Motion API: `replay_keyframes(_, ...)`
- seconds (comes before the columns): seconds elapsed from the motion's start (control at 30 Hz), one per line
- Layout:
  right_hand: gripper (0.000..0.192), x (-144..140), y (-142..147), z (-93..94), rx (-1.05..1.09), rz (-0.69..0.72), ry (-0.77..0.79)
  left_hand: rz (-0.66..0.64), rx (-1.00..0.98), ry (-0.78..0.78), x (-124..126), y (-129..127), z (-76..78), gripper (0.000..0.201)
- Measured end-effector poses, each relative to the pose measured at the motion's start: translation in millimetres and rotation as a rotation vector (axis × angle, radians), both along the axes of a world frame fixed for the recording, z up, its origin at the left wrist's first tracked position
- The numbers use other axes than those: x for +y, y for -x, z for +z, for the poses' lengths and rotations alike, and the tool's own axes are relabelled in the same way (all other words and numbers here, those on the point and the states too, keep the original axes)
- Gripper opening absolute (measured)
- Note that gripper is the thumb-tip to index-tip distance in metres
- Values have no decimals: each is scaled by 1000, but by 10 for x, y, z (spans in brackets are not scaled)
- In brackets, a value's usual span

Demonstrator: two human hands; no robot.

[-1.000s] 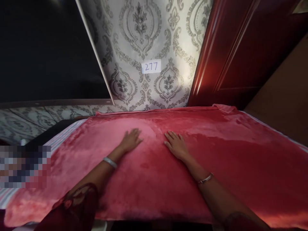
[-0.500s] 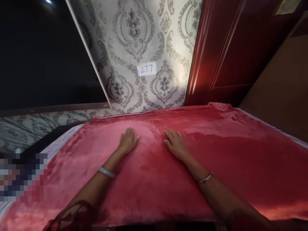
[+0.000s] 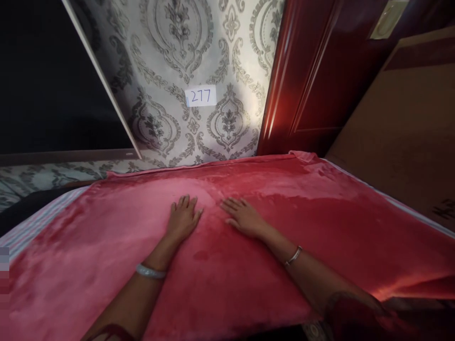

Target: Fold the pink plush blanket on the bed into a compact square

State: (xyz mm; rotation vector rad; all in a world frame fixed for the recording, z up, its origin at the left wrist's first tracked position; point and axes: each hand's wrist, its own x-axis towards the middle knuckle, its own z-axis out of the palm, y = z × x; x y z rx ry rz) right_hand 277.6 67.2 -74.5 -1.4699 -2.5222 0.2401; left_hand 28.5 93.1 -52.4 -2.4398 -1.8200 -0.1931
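A plush red-pink blanket (image 3: 227, 279) lies spread out in front of me, its nap lighter on the left and darker on the right. My left hand (image 3: 182, 219) rests flat on it near the middle, fingers spread, with a pale bangle on the wrist. Just to its right, my right hand (image 3: 243, 217) lies palm down on the fabric, fingers stretched toward the left; a thin metal bracelet circles that wrist. Neither hand grips anything. At the far right corner a small flap of the blanket (image 3: 303, 156) is folded over.
Striped cloth (image 3: 46, 218) shows beyond the blanket's left edge. Behind stand a patterned wall (image 3: 234, 52) with a paper label (image 3: 201, 96) reading 277, a dark screen (image 3: 53, 85) and a red-brown door (image 3: 320, 94). A large cardboard box (image 3: 401, 123) leans at the right.
My right hand has slid left across the blanket, closer to my left hand, its fingers now angled more to the left. The view has turned slightly right, showing more of the box.
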Motion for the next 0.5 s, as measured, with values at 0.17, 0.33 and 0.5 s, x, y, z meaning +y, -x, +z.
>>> replay_keyframes(0.17, 59, 140, -795, 31, -127, -555, 48, -4, 12, 12, 5, -2, 15, 56)
replay_keyframes(0.33, 59, -231, -1738, -16, -162, -932, 52, -14, 5, 3, 24, 11, -4, 56)
replay_keyframes(0.5, 60, -630, -1999, -8, -125, -1201, 19, -30, -4, -33, 30, 6, 8, 55)
